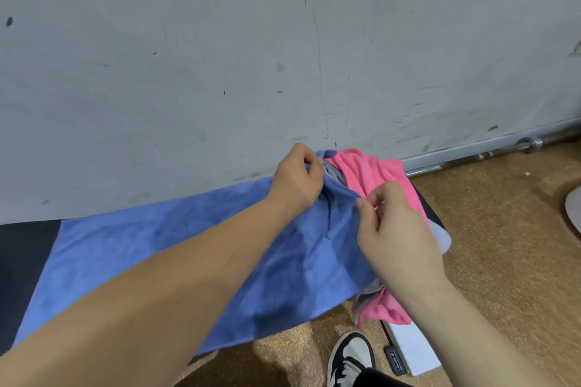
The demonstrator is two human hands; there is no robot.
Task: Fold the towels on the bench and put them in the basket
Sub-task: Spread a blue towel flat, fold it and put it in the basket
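The blue towel (157, 254) lies spread along the table (25, 261). The left hand (295, 181) pinches its far right corner in curled fingers. The right hand (396, 236) pinches its nearer edge, beside the pink towel (367, 170).

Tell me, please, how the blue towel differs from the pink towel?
The blue towel lies spread along the bench; the pink towel sits bunched at its right end. The left hand and right hand pinch the blue towel's edge; neither grips the pink towel. Both rest on the bench, unfolded.
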